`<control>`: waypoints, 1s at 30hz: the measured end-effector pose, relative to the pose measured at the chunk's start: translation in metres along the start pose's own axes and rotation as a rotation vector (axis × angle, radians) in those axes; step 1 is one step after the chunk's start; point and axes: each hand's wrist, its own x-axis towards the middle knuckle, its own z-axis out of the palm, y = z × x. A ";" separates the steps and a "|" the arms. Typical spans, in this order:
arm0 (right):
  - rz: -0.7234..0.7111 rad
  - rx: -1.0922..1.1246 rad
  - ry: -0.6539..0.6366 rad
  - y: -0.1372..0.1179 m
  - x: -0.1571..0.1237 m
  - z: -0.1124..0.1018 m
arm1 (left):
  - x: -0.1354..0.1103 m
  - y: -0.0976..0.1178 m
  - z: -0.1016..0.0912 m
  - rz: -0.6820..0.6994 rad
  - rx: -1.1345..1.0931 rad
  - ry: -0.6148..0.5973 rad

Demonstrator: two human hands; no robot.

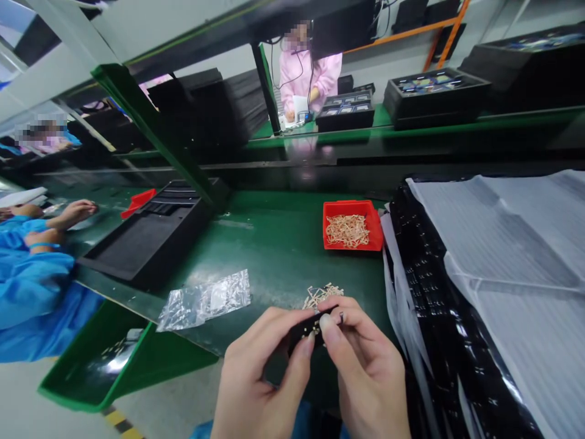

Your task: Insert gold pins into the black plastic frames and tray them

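Observation:
Between both hands is a small black part (299, 332) with tiny gold-coloured bits on its face. My left hand (262, 369) pinches its left side between thumb and fingers. My right hand (365, 366) grips the right end, its thumb pressed onto the face. Fingertips cover much of the part, so its exact kind cannot be made out. Just beyond the fingers lies a loose pile of small pale strips (320, 296) on the green table (274, 244). Farther back, a red bin (353, 246) holds many more of these strips.
A crumpled clear plastic bag (205, 300) lies left of my hands. Black trays under white sheeting (512, 231) stand close on the right. At left are a black foam tray (146, 235), a green bin (132, 366) below the table edge, and a co-worker's blue sleeve (36, 262).

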 end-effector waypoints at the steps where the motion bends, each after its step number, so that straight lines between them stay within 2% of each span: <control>1: 0.008 0.000 -0.002 0.001 0.000 -0.001 | 0.000 0.000 0.001 -0.006 -0.004 0.013; 5: 0.010 0.006 0.012 0.002 -0.001 -0.001 | -0.002 -0.001 0.006 -0.031 -0.040 0.051; 14: -0.012 -0.001 0.024 0.003 0.000 -0.001 | -0.005 -0.002 0.011 -0.070 -0.069 0.045; 21: -0.033 0.011 0.025 0.001 -0.002 -0.002 | -0.005 -0.002 0.009 -0.060 -0.074 0.026; 26: -0.071 -0.031 0.030 0.003 -0.002 0.000 | -0.001 -0.001 0.005 0.010 -0.010 -0.026; 30: -0.145 -0.105 0.074 0.002 -0.003 0.003 | -0.001 0.002 0.006 0.009 -0.014 0.025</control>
